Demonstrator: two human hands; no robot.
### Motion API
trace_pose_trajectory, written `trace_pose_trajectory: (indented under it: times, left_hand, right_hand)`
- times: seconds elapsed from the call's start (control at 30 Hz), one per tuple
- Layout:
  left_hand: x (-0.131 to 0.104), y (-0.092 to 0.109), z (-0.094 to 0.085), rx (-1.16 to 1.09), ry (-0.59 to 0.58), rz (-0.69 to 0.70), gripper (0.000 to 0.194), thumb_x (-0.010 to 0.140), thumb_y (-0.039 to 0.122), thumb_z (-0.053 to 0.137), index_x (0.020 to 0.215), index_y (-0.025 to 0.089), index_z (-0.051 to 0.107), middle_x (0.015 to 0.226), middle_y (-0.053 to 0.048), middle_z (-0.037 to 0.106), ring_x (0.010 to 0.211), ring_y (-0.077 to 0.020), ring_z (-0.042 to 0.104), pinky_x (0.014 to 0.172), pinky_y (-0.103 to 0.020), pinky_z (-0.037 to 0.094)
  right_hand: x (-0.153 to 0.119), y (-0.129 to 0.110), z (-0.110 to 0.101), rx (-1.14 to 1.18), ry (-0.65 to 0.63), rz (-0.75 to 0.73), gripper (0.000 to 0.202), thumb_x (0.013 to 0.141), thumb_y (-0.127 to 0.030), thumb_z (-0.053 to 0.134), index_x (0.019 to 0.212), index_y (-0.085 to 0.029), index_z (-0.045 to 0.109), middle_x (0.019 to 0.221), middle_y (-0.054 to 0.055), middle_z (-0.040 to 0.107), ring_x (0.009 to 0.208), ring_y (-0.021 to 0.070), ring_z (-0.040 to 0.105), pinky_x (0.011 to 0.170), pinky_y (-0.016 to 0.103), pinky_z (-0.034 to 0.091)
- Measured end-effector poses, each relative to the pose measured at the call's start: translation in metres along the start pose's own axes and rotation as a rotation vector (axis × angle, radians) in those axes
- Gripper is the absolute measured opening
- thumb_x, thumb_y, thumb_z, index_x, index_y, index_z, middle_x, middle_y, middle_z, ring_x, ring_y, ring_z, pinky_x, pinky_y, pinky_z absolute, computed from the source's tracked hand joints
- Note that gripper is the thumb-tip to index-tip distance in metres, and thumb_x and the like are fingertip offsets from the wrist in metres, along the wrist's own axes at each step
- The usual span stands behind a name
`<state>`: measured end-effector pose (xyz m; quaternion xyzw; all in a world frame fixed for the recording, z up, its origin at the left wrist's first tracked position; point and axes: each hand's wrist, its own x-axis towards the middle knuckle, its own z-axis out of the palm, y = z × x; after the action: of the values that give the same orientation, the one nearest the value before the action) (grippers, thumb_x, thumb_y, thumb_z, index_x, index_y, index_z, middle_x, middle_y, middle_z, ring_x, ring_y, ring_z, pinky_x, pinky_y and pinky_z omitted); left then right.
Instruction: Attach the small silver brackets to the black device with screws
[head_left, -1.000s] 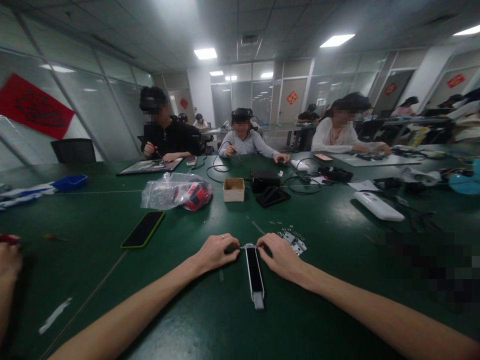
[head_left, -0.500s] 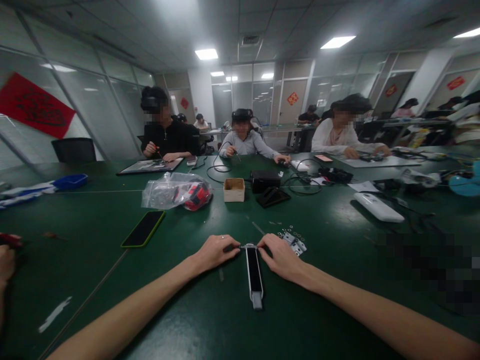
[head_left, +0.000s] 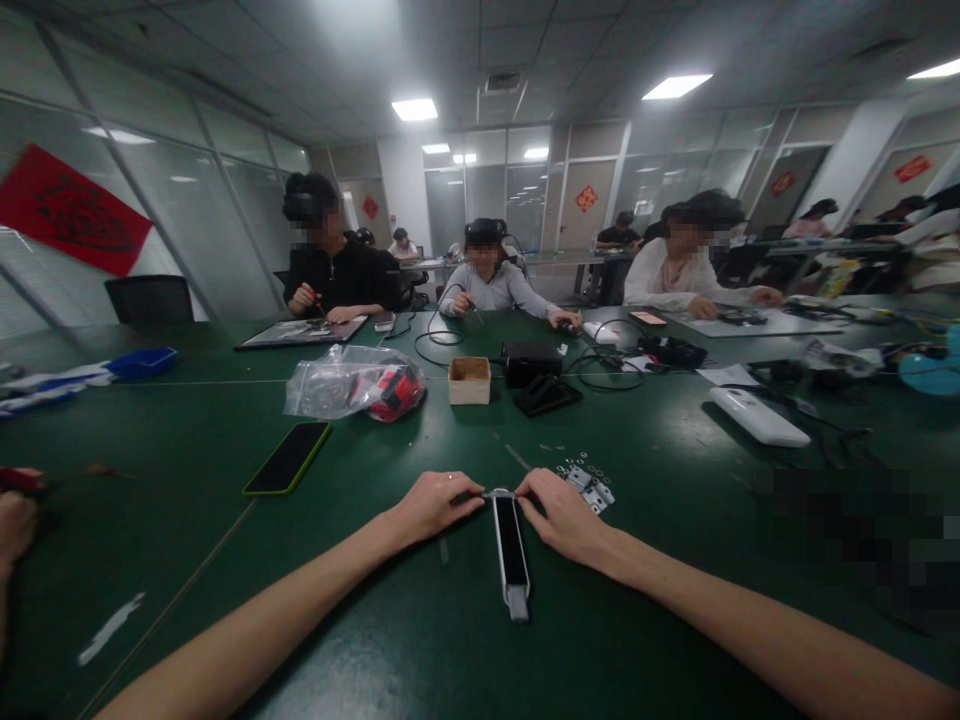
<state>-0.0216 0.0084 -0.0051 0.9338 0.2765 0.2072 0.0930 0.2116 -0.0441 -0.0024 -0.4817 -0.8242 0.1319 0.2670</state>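
A long narrow device (head_left: pixel 511 545) with a black face and a white rim lies on the green table (head_left: pixel 360 620), its grey end toward me. My left hand (head_left: pixel 439 505) is at the far left corner of the device, fingers pinched on a small part that I cannot make out. On the opposite side, the fingertips of my right hand (head_left: pixel 559 508) are closed at the device's far right corner; what they grip is too small to tell. Just beyond my right hand lie metal plates (head_left: pixel 596 490) and several small rings (head_left: pixel 583 457).
A green-edged phone (head_left: pixel 287 458) lies at the left. Farther back are a plastic bag (head_left: pixel 322 385), a small cardboard box (head_left: pixel 469 382), a black box (head_left: pixel 531 363) and a white case (head_left: pixel 757 416). Another person's hand (head_left: pixel 15 525) shows at the left edge. People sit across the table.
The fingertips of my left hand have moved slightly right, toward the device. The device's near end has shifted a little to the right. My right hand is nearly unchanged.
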Motion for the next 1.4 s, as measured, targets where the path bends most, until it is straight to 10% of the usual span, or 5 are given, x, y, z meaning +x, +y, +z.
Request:
trace_pose_trajectory:
  times: [1.4]
  left_hand:
    - [0.0028, 0.0086, -0.0039, 0.088, 0.004, -0.009, 0.012, 0.080, 0.023, 0.055, 0.089, 0.017, 0.061, 0.079, -0.001, 0.064, 0.066, -0.0117, 0.059, 0.061, -0.019, 0.044]
  right_hand:
    - [-0.0005, -0.0047, -0.0006, -0.030, -0.022, -0.020, 0.015, 0.086, -0.022, 0.051, 0.097, -0.016, 0.060, 0.093, 0.007, 0.061, 0.085, 0.0183, 0.055, 0.075, 0.032, 0.048]
